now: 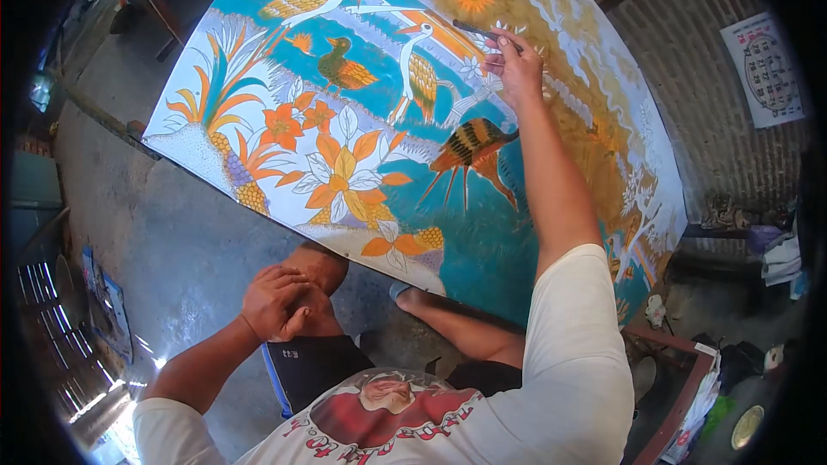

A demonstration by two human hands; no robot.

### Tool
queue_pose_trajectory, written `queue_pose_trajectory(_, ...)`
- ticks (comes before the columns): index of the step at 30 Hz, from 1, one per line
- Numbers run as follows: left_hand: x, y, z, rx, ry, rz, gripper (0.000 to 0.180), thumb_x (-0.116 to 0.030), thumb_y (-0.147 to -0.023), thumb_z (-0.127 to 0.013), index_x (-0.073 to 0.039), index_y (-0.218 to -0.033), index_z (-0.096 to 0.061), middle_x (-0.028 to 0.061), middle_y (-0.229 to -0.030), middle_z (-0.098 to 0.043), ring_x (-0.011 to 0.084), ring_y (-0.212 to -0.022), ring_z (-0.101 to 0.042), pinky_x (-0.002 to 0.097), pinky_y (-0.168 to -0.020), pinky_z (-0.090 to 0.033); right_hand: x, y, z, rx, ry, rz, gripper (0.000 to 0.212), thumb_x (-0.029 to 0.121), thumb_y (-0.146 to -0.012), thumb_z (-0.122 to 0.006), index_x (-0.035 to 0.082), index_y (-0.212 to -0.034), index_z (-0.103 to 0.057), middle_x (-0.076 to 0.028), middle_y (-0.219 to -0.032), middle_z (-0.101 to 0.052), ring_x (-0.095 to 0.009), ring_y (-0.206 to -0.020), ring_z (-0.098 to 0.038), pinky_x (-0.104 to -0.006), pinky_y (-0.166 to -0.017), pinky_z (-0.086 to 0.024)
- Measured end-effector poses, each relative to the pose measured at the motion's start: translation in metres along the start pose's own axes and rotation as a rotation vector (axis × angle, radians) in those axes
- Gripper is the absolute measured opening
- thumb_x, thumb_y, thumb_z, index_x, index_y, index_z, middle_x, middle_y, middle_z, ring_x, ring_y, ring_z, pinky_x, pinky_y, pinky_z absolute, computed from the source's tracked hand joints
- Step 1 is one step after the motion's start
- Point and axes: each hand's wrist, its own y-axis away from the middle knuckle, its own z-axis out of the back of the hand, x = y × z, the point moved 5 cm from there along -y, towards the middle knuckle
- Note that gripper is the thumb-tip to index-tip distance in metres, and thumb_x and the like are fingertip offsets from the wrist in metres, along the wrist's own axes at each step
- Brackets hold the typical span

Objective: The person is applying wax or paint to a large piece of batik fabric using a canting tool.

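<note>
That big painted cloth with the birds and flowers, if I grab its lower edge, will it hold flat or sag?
The painted cloth looks stretched taut and flat, so it probably sits on a frame and would move as one stiff panel. It seems thin, so likely light for its span, yet awkward. The right hand holds a slim tool against it, so the surface may smear; the left hand rests on a knee.

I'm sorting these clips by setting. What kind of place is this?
Probably an informal painting workshop, open or semi-open. The right hand holds a thin brush to a large painted cloth of birds and flowers, above a bare concrete floor and beside a brick wall.
</note>
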Motion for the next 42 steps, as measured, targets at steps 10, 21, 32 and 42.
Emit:
queue_pose_trajectory(10,-0.001,-0.01,-0.001,0.034,-0.006,0.032,0.043,-0.031,-0.067,-0.064,0.0,-0.096,-0.072,0.0176,-0.104,-0.072,0.0373,-0.103,-0.066,0.0487,-0.096,-0.049,-0.021,-0.017,-0.005,0.019,-0.007,-0.013,0.026,0.013,-0.102,-0.056,0.003,-0.124,-0.064,-0.015,-0.108,-0.069,-0.014,-0.069,-0.066,-0.031,-0.065,-0.061)
queue_pose_trajectory(21,-0.003,-0.014,-0.005,0.036,-0.025,0.042,0.042,-0.033,-0.069,-0.064,-0.002,-0.096,-0.072,0.0161,-0.103,-0.072,0.0367,-0.103,-0.066,0.0485,-0.095,-0.049,-0.036,-0.017,0.008,-0.008,-0.033,-0.024,0.024,0.011,-0.101,-0.057,0.002,-0.121,-0.066,-0.014,-0.101,-0.071,-0.014,-0.067,-0.066,-0.0311,-0.06,-0.062)
queue_pose_trajectory(32,-0.006,-0.015,-0.006,0.04,-0.036,0.037,0.042,-0.034,-0.071,-0.065,-0.002,-0.097,-0.072,0.0156,-0.104,-0.072,0.0363,-0.104,-0.066,0.0486,-0.096,-0.048,-0.035,-0.008,0.025,-0.017,0.01,-0.041,0.024,0.01,-0.101,-0.055,0.0,-0.12,-0.066,-0.014,-0.102,-0.07,-0.014,-0.068,-0.065,-0.0313,-0.062,-0.063)
queue_pose_trajectory(42,-0.005,-0.014,-0.009,0.052,-0.046,0.057,0.043,-0.034,-0.069,-0.066,-0.003,-0.098,-0.071,0.0148,-0.103,-0.071,0.0355,-0.106,-0.065,0.0495,-0.099,-0.047,-0.036,-0.004,0.04,-0.005,0.106,-0.06,0.026,0.012,-0.103,-0.053,0.002,-0.124,-0.064,-0.013,-0.108,-0.069,-0.014,-0.072,-0.065,-0.0317,-0.067,-0.062)
